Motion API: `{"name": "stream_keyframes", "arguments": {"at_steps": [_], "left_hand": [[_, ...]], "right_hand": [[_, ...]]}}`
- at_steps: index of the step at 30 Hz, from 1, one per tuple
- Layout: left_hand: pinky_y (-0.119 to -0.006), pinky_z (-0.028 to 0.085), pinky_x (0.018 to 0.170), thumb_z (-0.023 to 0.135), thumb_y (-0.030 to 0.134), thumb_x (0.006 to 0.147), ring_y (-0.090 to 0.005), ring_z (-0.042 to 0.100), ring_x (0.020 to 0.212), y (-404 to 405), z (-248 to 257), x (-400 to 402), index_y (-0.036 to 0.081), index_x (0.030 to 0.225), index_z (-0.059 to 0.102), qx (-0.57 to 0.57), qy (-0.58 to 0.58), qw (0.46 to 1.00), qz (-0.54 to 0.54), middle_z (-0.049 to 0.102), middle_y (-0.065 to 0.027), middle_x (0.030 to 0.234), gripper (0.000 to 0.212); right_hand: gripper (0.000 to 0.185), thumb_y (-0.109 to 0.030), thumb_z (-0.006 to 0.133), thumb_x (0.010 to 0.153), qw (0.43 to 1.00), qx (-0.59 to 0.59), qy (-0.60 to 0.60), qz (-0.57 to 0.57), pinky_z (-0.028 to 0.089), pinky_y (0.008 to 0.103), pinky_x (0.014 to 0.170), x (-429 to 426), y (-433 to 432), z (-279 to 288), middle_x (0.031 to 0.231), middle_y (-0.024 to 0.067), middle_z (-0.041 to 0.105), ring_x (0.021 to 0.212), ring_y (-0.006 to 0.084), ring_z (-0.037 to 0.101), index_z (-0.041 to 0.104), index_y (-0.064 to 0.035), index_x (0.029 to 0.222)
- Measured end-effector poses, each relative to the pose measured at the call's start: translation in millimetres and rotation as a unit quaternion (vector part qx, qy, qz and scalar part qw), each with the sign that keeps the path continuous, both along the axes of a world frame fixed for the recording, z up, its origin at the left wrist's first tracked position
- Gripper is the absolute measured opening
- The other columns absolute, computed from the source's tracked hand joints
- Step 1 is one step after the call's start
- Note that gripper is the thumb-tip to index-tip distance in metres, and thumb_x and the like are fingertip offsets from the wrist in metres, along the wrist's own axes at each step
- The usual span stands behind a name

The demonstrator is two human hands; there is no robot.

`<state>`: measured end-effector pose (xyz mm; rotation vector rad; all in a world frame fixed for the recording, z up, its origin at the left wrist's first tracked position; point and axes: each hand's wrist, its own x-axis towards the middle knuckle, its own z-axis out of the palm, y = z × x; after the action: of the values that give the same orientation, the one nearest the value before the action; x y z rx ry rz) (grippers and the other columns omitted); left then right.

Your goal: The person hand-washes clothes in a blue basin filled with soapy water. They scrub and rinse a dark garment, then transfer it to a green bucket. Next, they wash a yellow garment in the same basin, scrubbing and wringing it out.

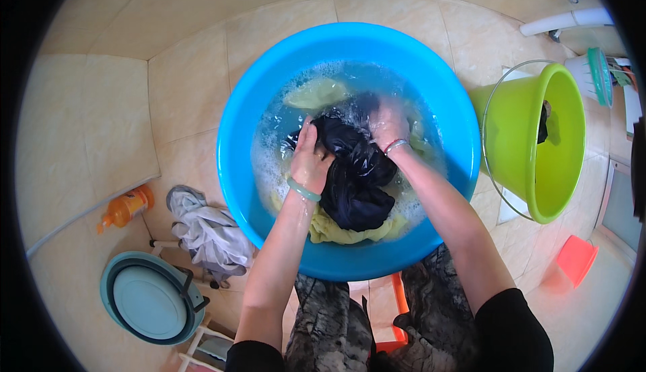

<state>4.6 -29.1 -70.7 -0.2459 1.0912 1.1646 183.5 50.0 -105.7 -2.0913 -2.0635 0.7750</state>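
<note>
A wet dark garment (358,185) lies bunched in the soapy water of a large blue plastic basin (348,266). My left hand (309,162), with a pale green bangle on its wrist, rests against the garment's left side, fingers straight; whether it grips the cloth is unclear. At the upper right of the bundle, my right hand (388,122) is closed on the dark cloth, blurred by motion and partly in the water. It wears a silver bangle and a red cord. Pale yellow cloth (348,228) shows beneath the garment, and another pale yellow piece (315,93) bulges from the water farther back.
Right of the basin is a lime-green bucket (509,135) with a wire handle and something dark inside. A grey-and-white cloth (217,236), an orange bottle (128,205) and a collapsible basin (151,301) are at left. A red plastic container (577,260) stands lower right.
</note>
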Motion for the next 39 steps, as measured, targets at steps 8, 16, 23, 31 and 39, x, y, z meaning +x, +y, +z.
{"name": "stream_keyframes", "arguments": {"at_steps": [8, 16, 23, 31, 39], "left_hand": [[-0.035, 0.054, 0.08, 0.061, 0.031, 0.097, -0.0205, 0.066, 0.089, 20, 66, -8, 0.006, 0.116, 0.062, 0.061, -0.195, 0.977, -0.058, 0.068, -0.0084, 0.103, 0.031], [-0.024, 0.042, 0.054, 0.053, 0.066, 0.092, -0.0089, 0.052, 0.062, 14, 29, -23, 0.012, 0.085, 0.06, 0.098, -0.232, 0.964, -0.081, 0.054, 0.0037, 0.073, 0.055], [-0.029, 0.047, 0.072, 0.057, 0.048, 0.096, -0.012, 0.057, 0.082, -11, 55, 0, 0.007, 0.094, 0.063, 0.157, -0.103, 0.979, 0.078, 0.06, 0.0004, 0.09, 0.041], [-0.031, 0.036, 0.11, 0.054, 0.045, 0.099, -0.0177, 0.048, 0.129, 9, 50, 10, 0.002, 0.142, 0.045, 0.092, 0.056, 0.994, -0.01, 0.051, -0.0044, 0.142, 0.062], [-0.048, 0.02, 0.118, 0.043, 0.054, 0.101, -0.0274, 0.029, 0.144, 10, 9, -4, 0.024, 0.158, 0.015, 0.046, -0.019, 0.998, -0.041, 0.023, -0.0054, 0.16, 0.071]], "right_hand": [[0.016, -0.018, 0.066, 0.073, 0.895, 0.191, 0.145, 0.375, 0.042, 0.0358, 0.072, -58, -75, 150, 0.094, 0.0025, 0.055, 0.089, 0.0207, 0.054, 0.062, -0.0122, 0.088], [0.026, -0.032, 0.077, 0.068, 0.872, 0.316, 0.206, 0.31, 0.041, 0.0326, 0.059, -103, -83, 170, 0.085, -0.0021, 0.051, 0.078, 0.0177, 0.051, 0.06, -0.0156, 0.079], [0.018, -0.012, 0.071, 0.072, 0.867, 0.289, 0.341, 0.219, 0.047, 0.0348, 0.049, -98, -43, 147, 0.069, 0.006, 0.051, 0.059, 0.0229, 0.057, 0.054, -0.0101, 0.064], [0.024, -0.032, 0.061, 0.094, 1.0, 0.0, 0.01, 0.026, 0.051, 0.0489, 0.08, -1, 9, 40, 0.096, 0.0156, 0.067, 0.094, 0.0391, 0.063, 0.066, -0.0114, 0.105], [0.034, -0.028, 0.06, 0.093, 0.927, 0.15, -0.211, 0.272, 0.051, 0.0496, 0.08, 42, -14, -54, 0.118, 0.0124, 0.057, 0.1, 0.0358, 0.06, 0.056, -0.0155, 0.124]]}}
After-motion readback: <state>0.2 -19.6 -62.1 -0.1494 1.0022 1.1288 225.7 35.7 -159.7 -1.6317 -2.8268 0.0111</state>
